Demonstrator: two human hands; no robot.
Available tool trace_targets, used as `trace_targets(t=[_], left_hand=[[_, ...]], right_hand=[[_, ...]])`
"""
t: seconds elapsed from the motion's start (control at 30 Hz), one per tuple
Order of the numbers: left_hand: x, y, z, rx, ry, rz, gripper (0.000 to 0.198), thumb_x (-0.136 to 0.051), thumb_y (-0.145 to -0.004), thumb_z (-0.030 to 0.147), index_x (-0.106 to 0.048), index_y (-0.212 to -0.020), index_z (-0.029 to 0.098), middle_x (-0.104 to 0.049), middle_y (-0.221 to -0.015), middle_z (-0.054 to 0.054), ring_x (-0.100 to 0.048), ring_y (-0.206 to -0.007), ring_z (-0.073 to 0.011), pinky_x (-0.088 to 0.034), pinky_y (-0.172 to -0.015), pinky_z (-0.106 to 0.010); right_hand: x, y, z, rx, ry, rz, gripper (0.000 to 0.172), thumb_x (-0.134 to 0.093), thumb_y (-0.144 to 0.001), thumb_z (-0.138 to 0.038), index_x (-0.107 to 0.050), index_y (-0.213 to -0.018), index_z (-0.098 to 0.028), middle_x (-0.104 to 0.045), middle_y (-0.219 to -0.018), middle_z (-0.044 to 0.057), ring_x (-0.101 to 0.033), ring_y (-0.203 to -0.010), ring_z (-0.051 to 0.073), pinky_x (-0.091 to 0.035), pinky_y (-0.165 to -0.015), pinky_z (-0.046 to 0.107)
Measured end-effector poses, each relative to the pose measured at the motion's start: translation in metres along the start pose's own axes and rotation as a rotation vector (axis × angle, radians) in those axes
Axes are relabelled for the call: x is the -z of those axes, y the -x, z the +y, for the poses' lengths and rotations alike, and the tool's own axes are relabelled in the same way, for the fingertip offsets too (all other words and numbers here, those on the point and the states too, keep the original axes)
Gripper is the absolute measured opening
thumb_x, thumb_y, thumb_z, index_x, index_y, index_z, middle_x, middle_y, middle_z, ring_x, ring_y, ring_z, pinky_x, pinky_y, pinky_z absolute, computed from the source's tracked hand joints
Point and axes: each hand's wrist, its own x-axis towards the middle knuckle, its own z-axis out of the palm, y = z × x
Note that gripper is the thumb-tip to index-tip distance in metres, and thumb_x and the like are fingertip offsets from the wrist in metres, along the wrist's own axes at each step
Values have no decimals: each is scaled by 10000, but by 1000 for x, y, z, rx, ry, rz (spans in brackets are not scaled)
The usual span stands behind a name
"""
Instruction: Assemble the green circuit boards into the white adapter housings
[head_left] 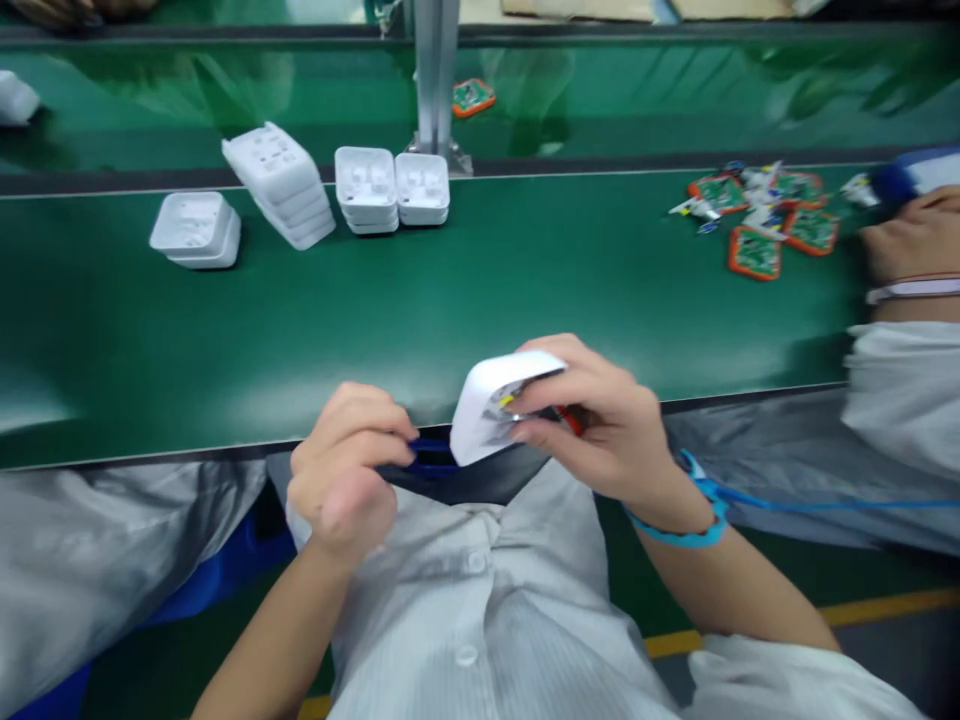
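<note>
My right hand [600, 425] grips a white plastic housing [476, 400], tilted in front of me at the table's near edge. Its open side faces the right, with the fingers reaching in. A yellow and metallic bit [506, 400] shows inside, and something red-orange [572, 420] peeks out under the palm. To the left, apart from the housing, my left hand [349, 460] has its fingers curled closed. What they hold, if anything, is hidden. Just beyond those fingertips is a dark blue thing [433, 457]; I cannot tell whether they touch it.
Stacked white housings [285, 190] stand at the back left of the green table [525, 280]. Orange-edged circuit boards [755, 252] with wired parts lie at the right, near another person's hand [911, 240]. A metal post [435, 80] rises behind. A blue cord [825, 505] runs from my right wristband.
</note>
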Motion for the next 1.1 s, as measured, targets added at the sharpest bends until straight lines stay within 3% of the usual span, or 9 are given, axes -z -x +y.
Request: trace_targets(t=[0.07,0.13,0.17,0.23,0.4,0.63,0.77,0.87,1.1], left_hand=[[-14,-5,4,40,131,-72,420,-604,-924,590,-708,-1175,270,-680,-1031,-75,-651,-845,-212,-556,-759,-393],[-25,-9,6,157,259,-255,593,-693,-899,470,-520,-1435,284,-659,-1201,-99,-682,-929,-211,-578,-788,-352],[-29,-10,6,200,284,-323,619,-692,-907,427,-473,-1469,286,-655,-1235,-105,-689,-970,-215,-583,-808,-340],[-36,-13,4,227,237,-352,536,-681,-919,364,-517,-1422,274,-664,-1242,-101,-688,-1023,-218,-582,-852,-326],[-53,-43,-15,323,186,-200,268,-662,-932,316,-628,-1184,229,-705,-1073,-48,-691,-903,-163,-579,-808,-270],[-86,-125,-55,397,307,-223,301,-696,-865,333,-598,-1112,189,-719,-991,-48,-708,-862,-178,-593,-787,-291],[-100,-145,-83,485,361,-204,372,-660,-878,358,-567,-1189,175,-723,-1102,-92,-716,-952,-208,-594,-848,-334],[-100,-144,-95,458,185,-235,463,-617,-917,376,-537,-1321,166,-724,-1140,-97,-706,-951,-205,-573,-851,-324],[-89,-149,-82,331,-94,-350,230,-487,-976,292,-619,-1131,184,-733,-896,-33,-661,-758,-170,-508,-707,-262]], right_hand=[[-2,3,0,23,54,-21,95,-749,-877,-262,-672,-931,-250,-718,-1009,46,-642,-983,229,-504,-874,423],[-3,5,4,5,107,-17,150,-753,-878,-269,-612,-925,-247,-714,-1000,37,-621,-1000,228,-478,-881,422],[-4,5,7,-21,133,-16,185,-756,-877,-271,-581,-932,-246,-710,-1004,35,-614,-1012,227,-467,-875,415],[-3,3,14,-64,190,-32,237,-758,-879,-286,-540,-960,-244,-704,-1025,37,-610,-1042,225,-447,-866,396],[3,-24,35,61,528,-129,115,-666,-959,-312,-597,-936,-224,-719,-1140,39,-607,-1103,231,-366,-874,392],[6,-72,81,293,1080,75,95,-583,-985,-171,-669,-959,-200,-714,-1268,86,-592,-1218,294,-271,-917,474],[6,-91,117,292,1087,92,151,-575,-971,-145,-689,-945,-240,-729,-1228,41,-583,-1174,268,-255,-904,474],[2,-95,136,296,1039,38,159,-575,-994,-203,-706,-925,-258,-758,-1051,7,-586,-1064,228,-259,-859,447],[-11,-91,136,203,945,15,170,-601,-977,-215,-673,-824,-220,-736,-988,23,-566,-1010,237,-252,-826,430]])
